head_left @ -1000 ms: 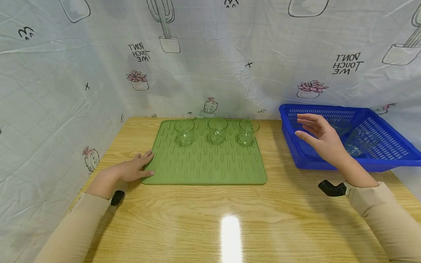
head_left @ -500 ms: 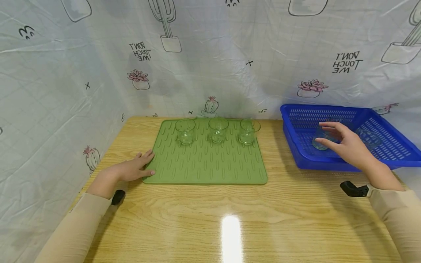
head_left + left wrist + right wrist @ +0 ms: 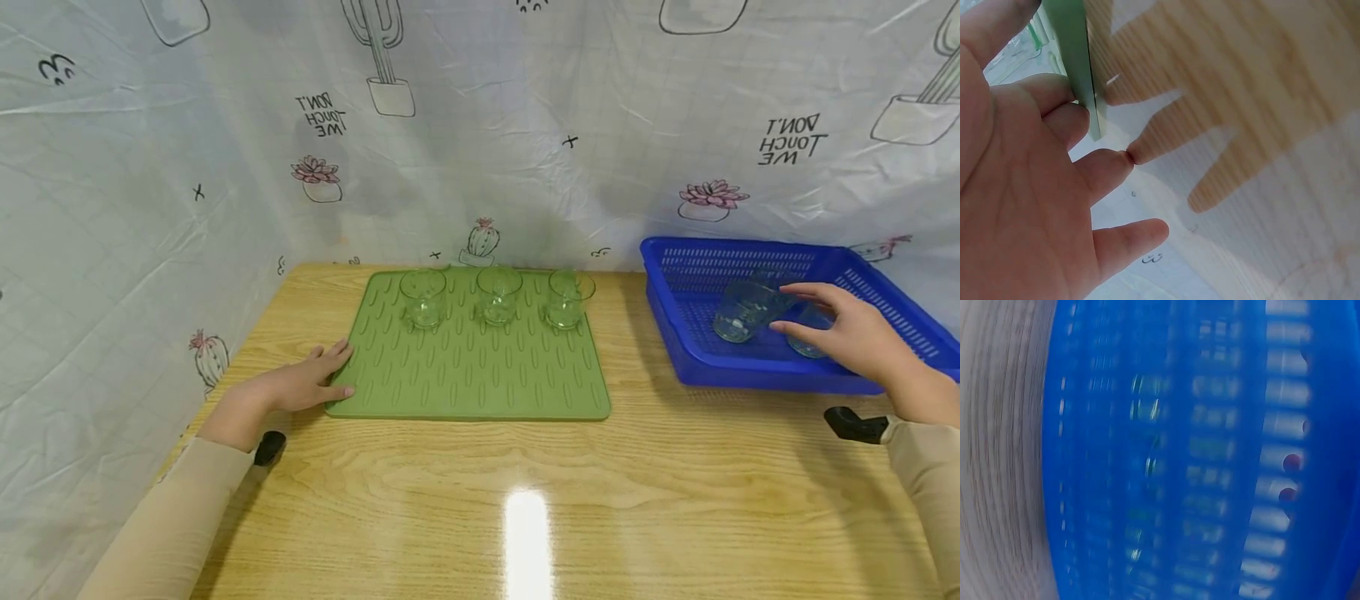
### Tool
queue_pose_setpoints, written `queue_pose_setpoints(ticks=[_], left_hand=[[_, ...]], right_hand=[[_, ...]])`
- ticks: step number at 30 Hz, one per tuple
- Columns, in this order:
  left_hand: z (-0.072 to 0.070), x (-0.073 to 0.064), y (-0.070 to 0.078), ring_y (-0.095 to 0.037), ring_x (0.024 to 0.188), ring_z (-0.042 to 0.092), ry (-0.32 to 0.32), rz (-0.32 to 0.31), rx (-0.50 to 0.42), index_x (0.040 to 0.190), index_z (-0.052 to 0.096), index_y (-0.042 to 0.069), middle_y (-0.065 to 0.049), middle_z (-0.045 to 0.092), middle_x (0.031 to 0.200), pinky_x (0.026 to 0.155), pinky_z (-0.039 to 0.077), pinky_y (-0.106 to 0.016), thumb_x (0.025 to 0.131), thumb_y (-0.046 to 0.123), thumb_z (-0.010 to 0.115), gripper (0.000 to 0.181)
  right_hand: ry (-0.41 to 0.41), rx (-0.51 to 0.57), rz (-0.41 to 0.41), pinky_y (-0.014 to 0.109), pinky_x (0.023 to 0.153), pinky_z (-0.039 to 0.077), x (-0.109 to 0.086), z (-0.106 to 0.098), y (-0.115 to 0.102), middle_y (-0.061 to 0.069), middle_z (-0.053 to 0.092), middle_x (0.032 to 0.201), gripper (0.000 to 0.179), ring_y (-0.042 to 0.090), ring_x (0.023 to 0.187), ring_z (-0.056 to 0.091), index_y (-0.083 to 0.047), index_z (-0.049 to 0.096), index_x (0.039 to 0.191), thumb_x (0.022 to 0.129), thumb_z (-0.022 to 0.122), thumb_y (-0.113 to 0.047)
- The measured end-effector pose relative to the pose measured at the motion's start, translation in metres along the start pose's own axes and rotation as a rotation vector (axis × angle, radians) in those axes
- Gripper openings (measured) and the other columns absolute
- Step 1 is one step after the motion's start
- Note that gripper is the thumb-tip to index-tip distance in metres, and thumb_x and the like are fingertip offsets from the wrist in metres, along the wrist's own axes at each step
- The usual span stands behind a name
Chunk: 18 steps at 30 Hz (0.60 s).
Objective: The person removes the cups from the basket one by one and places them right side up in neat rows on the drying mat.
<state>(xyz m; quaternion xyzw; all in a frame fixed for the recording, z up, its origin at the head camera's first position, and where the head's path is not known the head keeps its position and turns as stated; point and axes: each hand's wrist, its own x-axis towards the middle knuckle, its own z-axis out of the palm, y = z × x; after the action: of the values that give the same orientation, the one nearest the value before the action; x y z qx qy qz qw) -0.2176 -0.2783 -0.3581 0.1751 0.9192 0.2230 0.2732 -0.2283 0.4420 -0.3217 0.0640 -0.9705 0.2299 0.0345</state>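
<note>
Head view shows the right hand (image 3: 862,337), thumb and fingers parted, shifted rightward, bringing a glass (image 3: 807,345) in the basket (image 3: 750,373) within reach, left hand (image 3: 296,387) spread-fingered at the mat (image 3: 468,375).

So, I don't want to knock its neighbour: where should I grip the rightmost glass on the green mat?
Likely hold the rightmost glass across its wall, below the rim, coming from the right. It stands upright, mouth up, with no handle showing; the middle glass is close on its left, while the blue basket stands farther off.
</note>
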Motion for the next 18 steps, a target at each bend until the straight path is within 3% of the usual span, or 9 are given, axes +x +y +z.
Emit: queue_pose_setpoints(ticks=[4, 10, 18], left_hand=[[0.0, 0.0, 0.0, -0.056, 0.147, -0.014, -0.004, -0.003, -0.001, 0.162, 0.007, -0.007, -0.029, -0.007, 0.167, 0.112, 0.005, -0.077, 0.106, 0.041, 0.058, 0.089], [0.003, -0.001, -0.004, -0.057, 0.147, -0.014, -0.016, -0.011, 0.0, 0.161, 0.007, -0.007, -0.029, -0.008, 0.167, 0.112, 0.005, -0.077, 0.105, 0.043, 0.058, 0.091], [0.0, -0.002, 0.001, -0.057, 0.147, -0.013, 0.003, 0.001, -0.006, 0.161, 0.008, -0.008, -0.03, -0.005, 0.166, 0.112, 0.005, -0.077, 0.105, 0.041, 0.059, 0.09]], right_hand=[[0.014, -0.042, 0.025, 0.078, 0.094, 0.032, 0.001, -0.004, 0.014, 0.044, 0.032, 0.146, 0.072, 0.065, 0.123, 0.034, 0.011, 0.039, 0.148, 0.101, 0.068, -0.036], [-0.037, -0.075, 0.101, 0.082, 0.092, 0.029, -0.001, -0.006, 0.033, 0.047, 0.025, 0.148, 0.083, 0.07, 0.125, 0.029, 0.016, 0.029, 0.151, 0.101, 0.067, -0.038], [-0.036, -0.009, 0.172, 0.083, 0.098, 0.023, 0.004, -0.016, 0.041, 0.047, 0.008, 0.155, 0.098, 0.07, 0.134, 0.017, 0.018, 0.006, 0.155, 0.103, 0.065, -0.039]])
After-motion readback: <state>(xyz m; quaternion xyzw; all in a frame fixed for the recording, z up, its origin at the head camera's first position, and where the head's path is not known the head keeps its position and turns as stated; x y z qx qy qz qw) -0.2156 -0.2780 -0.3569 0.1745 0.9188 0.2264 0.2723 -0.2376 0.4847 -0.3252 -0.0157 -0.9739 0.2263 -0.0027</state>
